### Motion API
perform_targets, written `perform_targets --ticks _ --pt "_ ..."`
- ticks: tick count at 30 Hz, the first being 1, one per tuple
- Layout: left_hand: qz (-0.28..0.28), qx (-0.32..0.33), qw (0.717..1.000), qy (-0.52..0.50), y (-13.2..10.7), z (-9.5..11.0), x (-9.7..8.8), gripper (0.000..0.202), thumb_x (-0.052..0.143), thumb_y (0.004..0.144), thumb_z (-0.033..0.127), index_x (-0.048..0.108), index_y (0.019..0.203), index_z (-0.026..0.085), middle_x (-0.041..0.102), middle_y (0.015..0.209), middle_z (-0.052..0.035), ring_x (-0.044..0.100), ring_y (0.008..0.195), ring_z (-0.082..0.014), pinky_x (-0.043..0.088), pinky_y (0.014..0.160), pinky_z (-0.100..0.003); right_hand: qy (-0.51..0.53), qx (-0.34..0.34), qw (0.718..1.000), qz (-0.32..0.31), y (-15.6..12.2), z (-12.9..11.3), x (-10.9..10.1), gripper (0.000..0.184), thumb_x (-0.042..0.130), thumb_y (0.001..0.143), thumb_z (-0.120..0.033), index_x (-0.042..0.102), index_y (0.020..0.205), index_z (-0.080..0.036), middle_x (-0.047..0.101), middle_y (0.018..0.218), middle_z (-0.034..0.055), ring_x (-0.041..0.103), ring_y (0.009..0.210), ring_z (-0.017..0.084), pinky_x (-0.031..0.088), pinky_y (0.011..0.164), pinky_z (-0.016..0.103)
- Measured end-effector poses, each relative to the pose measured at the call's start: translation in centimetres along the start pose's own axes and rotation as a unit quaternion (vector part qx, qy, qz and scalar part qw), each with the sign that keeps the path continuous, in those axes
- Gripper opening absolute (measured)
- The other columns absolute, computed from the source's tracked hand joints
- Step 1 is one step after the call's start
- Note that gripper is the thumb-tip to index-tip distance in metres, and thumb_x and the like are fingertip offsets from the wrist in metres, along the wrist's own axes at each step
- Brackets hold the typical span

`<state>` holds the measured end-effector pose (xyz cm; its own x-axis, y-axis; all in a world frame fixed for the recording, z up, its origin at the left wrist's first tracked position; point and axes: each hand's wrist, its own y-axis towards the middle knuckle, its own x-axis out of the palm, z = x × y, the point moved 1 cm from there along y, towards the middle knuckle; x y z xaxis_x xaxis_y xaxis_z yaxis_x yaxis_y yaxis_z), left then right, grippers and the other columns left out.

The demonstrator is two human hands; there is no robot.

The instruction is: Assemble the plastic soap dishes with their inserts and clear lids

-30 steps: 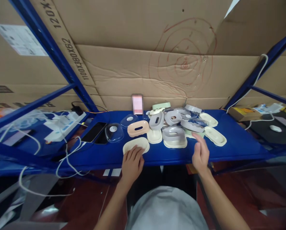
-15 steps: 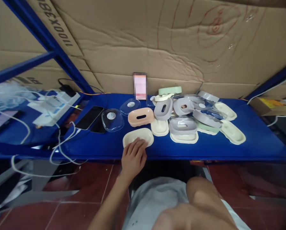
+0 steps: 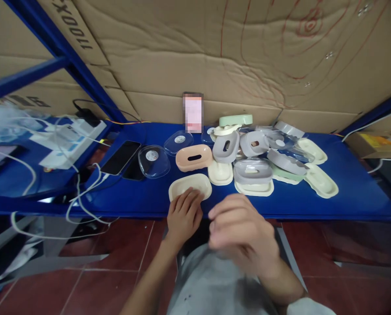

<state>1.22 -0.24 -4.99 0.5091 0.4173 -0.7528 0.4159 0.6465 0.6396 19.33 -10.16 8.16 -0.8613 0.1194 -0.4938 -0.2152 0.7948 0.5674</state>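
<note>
So the thing under the fingers here is a shallow cream dish (image 3: 185, 183), hollow side up, sitting near the front edge of the blue tabletop (image 3: 356, 186). The left hand (image 3: 184, 218) lies over its near right part, fingers side by side and dipping inside; can't tell if the thumb is actually pinching the rim. The right hand (image 3: 244, 232) hangs in front of the edge, fingers curled in, motion-blurred. I can't make out anything in it, but can't swear it's empty.

What I'd worry about: the dish looks light and it's close to the edge, so too much push on that near rim could tip it or drag it off toward the lap.

Just behind it is a peach slotted piece (image 3: 194, 165), so a forward shove would probably knock into that. To the right there's a loose pile: a grey slotted piece (image 3: 253, 178) on a cream one, a pale green piece (image 3: 236, 120) at the back. They overlap at angles, so pulling from underneath could make the stack slide.

Over left, a clear cover (image 3: 153, 165) sits right beside a dark phone (image 3: 121, 157), and white cables (image 3: 79, 201) droop over the edge, easy for a sleeve to snag.
</note>
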Motion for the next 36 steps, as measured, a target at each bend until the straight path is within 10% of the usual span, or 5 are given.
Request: perform_targets --ticks 4,8,14,22,36 --pt "0.001 0.001 1.0 -0.016 0.0 -0.1 0.0 0.037 0.056 0.098 0.012 0.065 0.133 0.021 0.077 0.131 -0.0106 0.067 0.133 -0.031 0.046 0.107 -0.045 -0.034 -0.014 0.999 0.038 2.8 8.3 3.0 0.024 0.054 0.109 -0.03 0.067 0.09 -0.025 0.071 0.083 0.0025 0.07 0.084 0.021 0.056 0.081 0.041" --pt "0.018 0.01 0.998 -0.055 -0.2 0.0 -0.2 0.037 0.059 0.095 0.008 0.068 0.127 0.024 0.079 0.123 -0.0074 0.07 0.128 -0.0281 0.048 0.104 -0.043 -0.107 0.038 0.993 0.023 1.3 11.7 4.3 0.025 0.046 0.111 -0.021 0.069 0.119 -0.024 0.076 0.117 0.0087 0.07 0.116 0.025 0.053 0.1 0.045" --pt "0.019 -0.03 0.999 -0.028 0.0 -0.6 -2.0 0.031 0.067 0.093 0.017 0.07 0.122 0.029 0.073 0.132 -0.0105 0.067 0.129 -0.0337 0.033 0.121 -0.063 -0.238 0.088 0.967 -0.013 0.8 12.8 5.3 0.052 0.047 0.111 -0.026 0.041 0.163 -0.024 0.061 0.153 0.0125 0.052 0.145 0.032 0.041 0.117 0.055" --pt "-0.037 -0.036 0.998 -0.043 -0.1 -4.0 -3.2 0.033 0.065 0.099 0.028 0.062 0.132 0.027 0.063 0.145 -0.0151 0.061 0.136 -0.0339 0.054 0.105 -0.053 -0.272 0.097 0.957 0.04 0.4 13.2 6.0 0.026 0.059 0.108 -0.036 0.069 0.13 -0.027 0.07 0.104 0.0092 0.064 0.102 0.03 0.047 0.095 0.051" --pt "-0.057 -0.05 0.992 -0.106 -0.6 -4.1 -2.8 0.043 0.069 0.098 0.031 0.06 0.14 0.029 0.065 0.146 -0.0104 0.065 0.134 -0.0287 0.054 0.114 -0.049 -0.124 0.113 0.966 0.195 -1.2 13.1 4.2 0.025 0.048 0.111 -0.031 0.073 0.116 -0.025 0.069 0.108 0.0081 0.065 0.106 0.026 0.05 0.093 0.043"
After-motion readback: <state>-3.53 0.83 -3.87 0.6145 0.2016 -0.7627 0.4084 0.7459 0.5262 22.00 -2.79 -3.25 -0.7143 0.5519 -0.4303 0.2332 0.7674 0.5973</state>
